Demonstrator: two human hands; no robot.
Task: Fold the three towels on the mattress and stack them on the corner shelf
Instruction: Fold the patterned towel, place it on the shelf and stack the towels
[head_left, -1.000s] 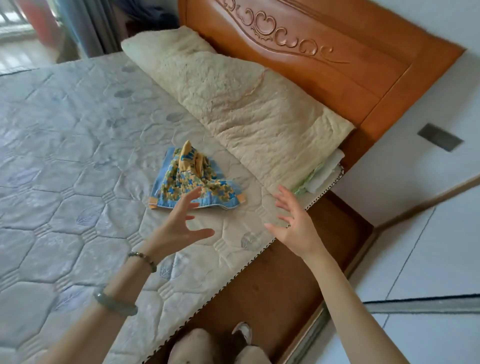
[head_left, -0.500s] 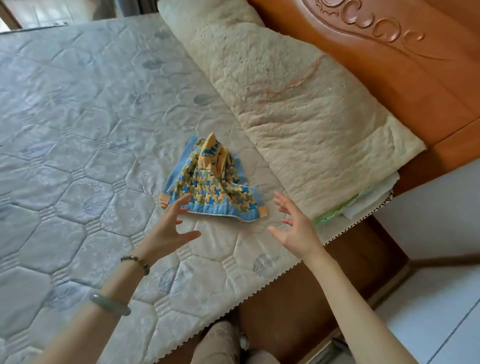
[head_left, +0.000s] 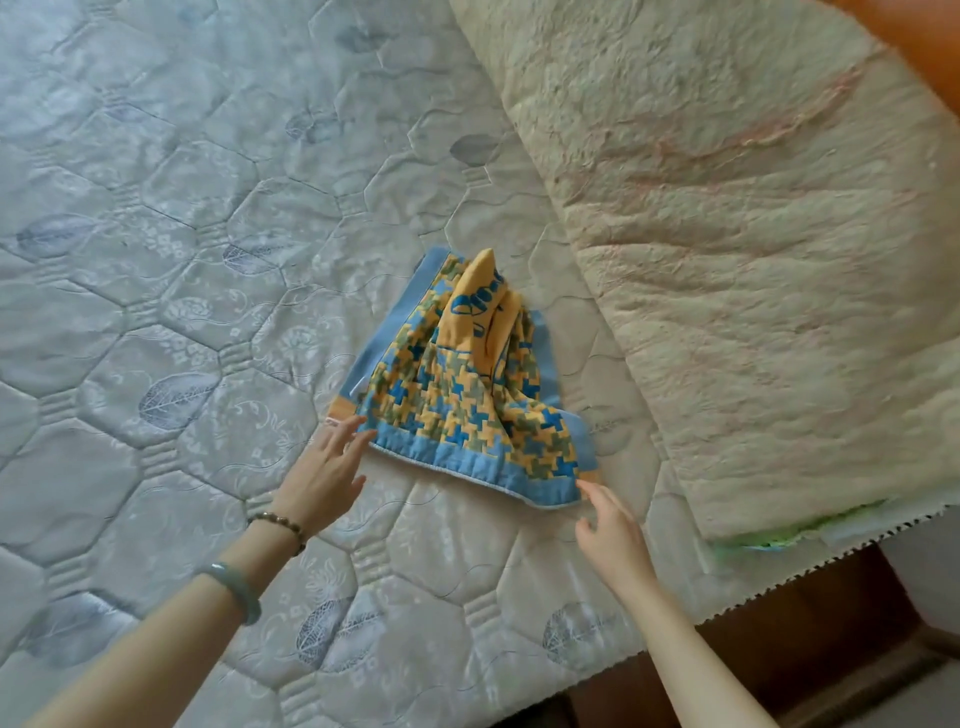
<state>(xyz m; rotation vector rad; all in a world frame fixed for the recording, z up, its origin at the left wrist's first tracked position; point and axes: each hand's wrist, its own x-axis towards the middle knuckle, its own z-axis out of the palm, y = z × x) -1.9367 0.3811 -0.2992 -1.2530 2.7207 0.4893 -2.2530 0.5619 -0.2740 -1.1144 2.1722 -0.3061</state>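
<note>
A blue and yellow patterned towel (head_left: 462, 395) lies crumpled in a loose heap on the quilted grey mattress (head_left: 208, 260), with a yellow fold sticking up at its top. My left hand (head_left: 324, 475) is open, its fingertips touching the towel's near left corner. At the towel's near right corner my right hand (head_left: 610, 530) is open too, fingertips just reaching the blue hem. Neither hand grips the cloth. I can make out only this one heap of cloth; no corner shelf is in view.
A rolled cream quilt (head_left: 753, 249) lies along the right side against the orange wooden headboard (head_left: 930, 47). The mattress edge (head_left: 810, 574) with its zigzag trim runs at the lower right, above the brown bed frame (head_left: 779, 670).
Both hands have moved forward from hovering in the air to touching the towel's two near corners. The camera has dipped down and closer to the mattress.
</note>
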